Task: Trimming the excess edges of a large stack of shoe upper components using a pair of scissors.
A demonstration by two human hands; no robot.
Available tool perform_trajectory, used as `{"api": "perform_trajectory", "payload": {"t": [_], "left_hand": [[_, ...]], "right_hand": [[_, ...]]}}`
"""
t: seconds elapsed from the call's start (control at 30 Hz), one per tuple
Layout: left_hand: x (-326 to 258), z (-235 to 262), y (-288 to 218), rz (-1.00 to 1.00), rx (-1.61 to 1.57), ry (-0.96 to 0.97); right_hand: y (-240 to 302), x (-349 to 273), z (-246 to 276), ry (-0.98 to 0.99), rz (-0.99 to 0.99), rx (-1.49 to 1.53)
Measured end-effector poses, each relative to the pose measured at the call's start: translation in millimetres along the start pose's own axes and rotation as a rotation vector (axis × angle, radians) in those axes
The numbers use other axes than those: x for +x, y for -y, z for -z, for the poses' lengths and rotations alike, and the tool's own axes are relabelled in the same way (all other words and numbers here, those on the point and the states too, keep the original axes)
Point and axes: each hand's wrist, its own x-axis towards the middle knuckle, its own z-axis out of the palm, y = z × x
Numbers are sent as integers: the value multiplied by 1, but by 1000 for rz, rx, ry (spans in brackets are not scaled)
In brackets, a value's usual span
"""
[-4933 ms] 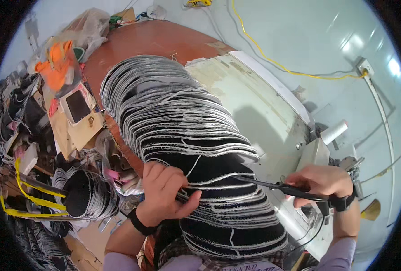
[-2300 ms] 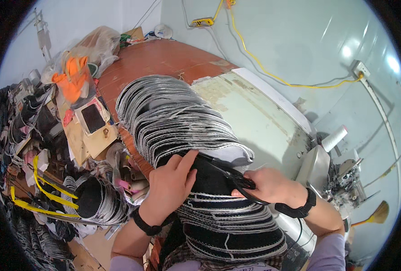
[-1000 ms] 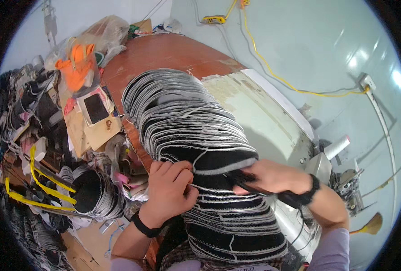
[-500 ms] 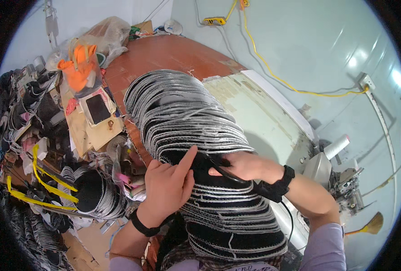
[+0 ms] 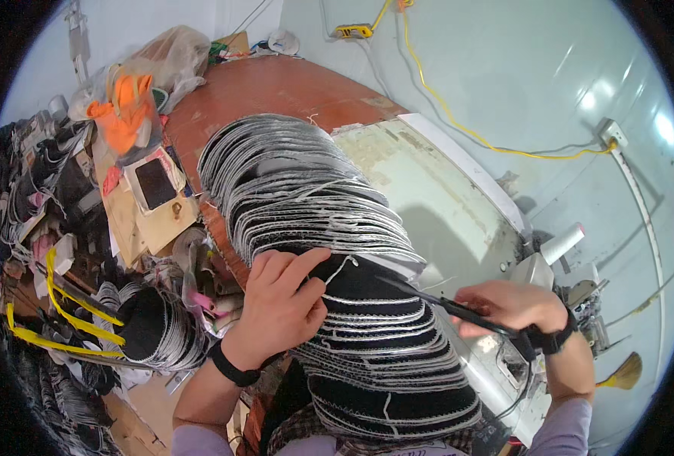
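Scissors gripped in right hand; stack under left hand, grip unclear; bag of orange cloth beside tabletop's left edge.

Dark lettering on the pale purple shirt, just below the near end of the fanned stack; cut off, too small to read. No other text or numbers legible.

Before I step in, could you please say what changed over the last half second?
The right hand has drawn back rightward with the scissors, whose blades now lie farther right over a black piece. A white thread tail now shows by the left hand. The left hand stays at the left side of the stack; the right still grips the scissors.
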Motion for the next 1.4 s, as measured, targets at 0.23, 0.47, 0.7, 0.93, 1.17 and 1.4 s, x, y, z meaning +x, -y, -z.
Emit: {"api": "perform_trajectory", "payload": {"t": [0.23,0.47,0.7,0.93,1.17,1.4], "left_hand": [[-1,-1,0,44,13,91],[-5,-1,8,50,-88,29],[-2,-6,11,38,-119,29],[-9,-8,13,75,-159,-5],[-8,-11,4,133,-170,-66],[-17,-17,15,43,-94,-65]], "right_hand": [[6,119,-18,1,-38,-140],[-10,45,-10,-159,-27,-164],[16,30,2,79,-47,-95],[7,6,14,207,10,141],[10,84,1,185,-181,-81],[1,55,-4,-49,86,-168]]}}
